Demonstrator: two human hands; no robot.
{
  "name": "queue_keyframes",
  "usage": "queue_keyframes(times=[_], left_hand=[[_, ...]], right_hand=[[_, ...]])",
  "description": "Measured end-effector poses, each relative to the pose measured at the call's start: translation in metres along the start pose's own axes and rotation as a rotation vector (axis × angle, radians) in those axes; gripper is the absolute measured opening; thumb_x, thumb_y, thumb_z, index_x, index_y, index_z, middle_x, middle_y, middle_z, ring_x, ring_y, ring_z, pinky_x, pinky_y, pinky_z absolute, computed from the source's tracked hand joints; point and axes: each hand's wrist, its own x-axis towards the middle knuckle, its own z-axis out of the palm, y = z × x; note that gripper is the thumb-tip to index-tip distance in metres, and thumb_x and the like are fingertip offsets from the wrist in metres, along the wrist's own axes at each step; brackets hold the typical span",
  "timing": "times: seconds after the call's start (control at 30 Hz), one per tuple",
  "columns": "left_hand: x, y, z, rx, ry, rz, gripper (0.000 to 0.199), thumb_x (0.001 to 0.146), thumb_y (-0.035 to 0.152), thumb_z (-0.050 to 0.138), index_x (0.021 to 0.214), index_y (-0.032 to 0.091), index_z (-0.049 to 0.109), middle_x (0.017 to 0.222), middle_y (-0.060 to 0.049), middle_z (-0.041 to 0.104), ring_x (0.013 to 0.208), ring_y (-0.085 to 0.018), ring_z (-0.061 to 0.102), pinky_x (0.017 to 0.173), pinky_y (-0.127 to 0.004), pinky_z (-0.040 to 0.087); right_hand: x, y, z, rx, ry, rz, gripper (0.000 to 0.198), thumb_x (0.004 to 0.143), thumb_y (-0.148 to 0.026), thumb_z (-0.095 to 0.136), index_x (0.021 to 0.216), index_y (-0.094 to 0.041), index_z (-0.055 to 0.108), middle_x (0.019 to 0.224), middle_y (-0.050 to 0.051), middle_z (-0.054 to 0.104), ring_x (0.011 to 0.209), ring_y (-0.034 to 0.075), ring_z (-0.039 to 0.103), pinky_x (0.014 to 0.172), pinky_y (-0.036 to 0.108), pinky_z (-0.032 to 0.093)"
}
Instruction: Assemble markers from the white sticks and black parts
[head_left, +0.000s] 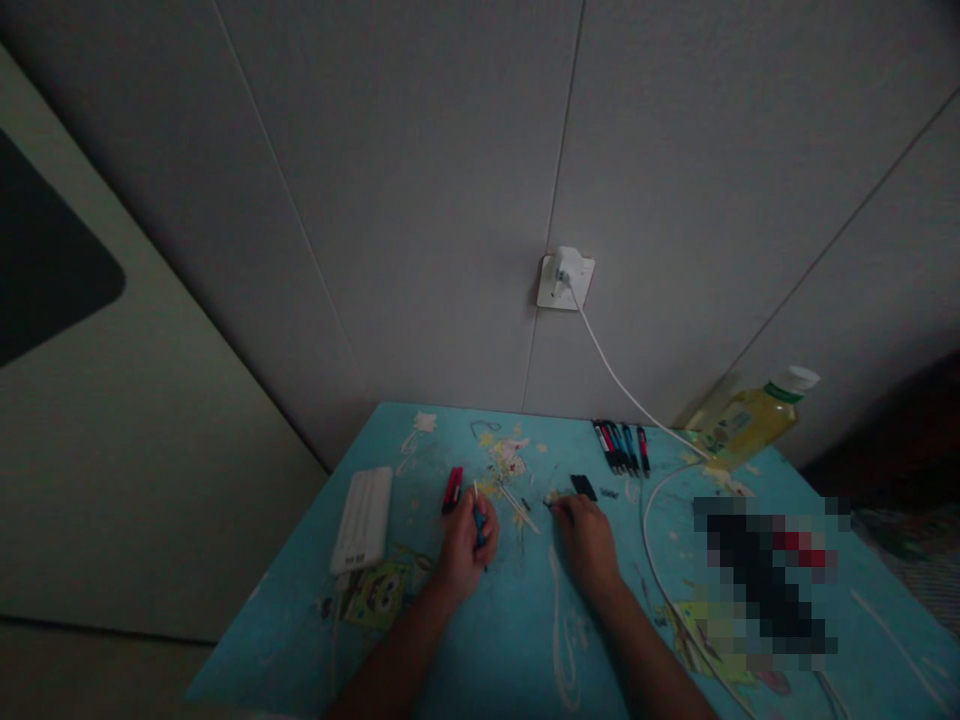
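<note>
In my left hand, fingers closed round it, is a blue pen barrel with a thin white tip pointing up. My right hand rests at the table, its fingertips pinched at a small dark piece too small to name. Just beyond my left hand lie red and black pen parts. Thin white sticks, like pen refills, lie between the hands. Above my right hand sit black pieces and a little group of tiny dark parts.
Several pens lie in a row at the back of the blue table. A white power bank is at left. A bottle of yellow liquid stands back right. A white cable runs from the wall charger across the right side.
</note>
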Motion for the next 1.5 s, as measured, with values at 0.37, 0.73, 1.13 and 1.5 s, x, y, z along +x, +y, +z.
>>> queue_keyframes(times=[0.37, 0.73, 1.13, 1.5], left_hand=[[-0.002, 0.004, 0.004, -0.043, 0.045, 0.014, 0.038, 0.092, 0.058, 0.055, 0.105, 0.023, 0.052, 0.050, 0.013, 0.033, 0.031, -0.004, 0.019, 0.028, -0.011, 0.019], [-0.003, -0.008, -0.005, 0.262, -0.081, 0.059, 0.037, 0.098, 0.056, 0.042, 0.084, 0.022, 0.042, 0.059, 0.010, 0.031, 0.037, -0.004, 0.018, 0.031, -0.013, 0.018], [-0.014, -0.013, -0.007, 0.962, -0.265, 0.417, 0.026, 0.098, 0.035, 0.049, 0.086, 0.020, 0.066, 0.077, -0.004, 0.063, 0.073, -0.017, 0.059, 0.074, -0.028, 0.050], [-0.012, -0.015, -0.004, 1.275, -0.320, 0.522, 0.029, 0.101, 0.025, 0.043, 0.127, 0.026, 0.058, 0.113, -0.007, 0.070, 0.105, -0.020, 0.067, 0.094, -0.034, 0.055]], right_hand=[[0.004, 0.009, -0.003, 0.058, -0.076, -0.022, 0.018, 0.091, -0.022, 0.053, 0.094, -0.020, 0.071, 0.096, 0.008, 0.067, 0.088, 0.022, 0.065, 0.086, 0.030, 0.047], [0.003, 0.004, -0.007, 0.045, -0.046, -0.018, 0.014, 0.092, -0.023, 0.055, 0.092, -0.021, 0.069, 0.093, 0.008, 0.066, 0.086, 0.022, 0.064, 0.081, 0.032, 0.048], [-0.019, -0.053, -0.008, 0.798, 0.026, -0.205, 0.015, 0.092, -0.031, 0.062, 0.103, -0.025, 0.072, 0.095, 0.006, 0.069, 0.092, 0.021, 0.064, 0.084, 0.035, 0.051], [-0.014, -0.043, 0.005, 1.041, -0.073, 0.141, 0.027, 0.085, -0.045, 0.069, 0.091, -0.019, 0.074, 0.085, 0.006, 0.074, 0.081, 0.023, 0.067, 0.078, 0.034, 0.052]])
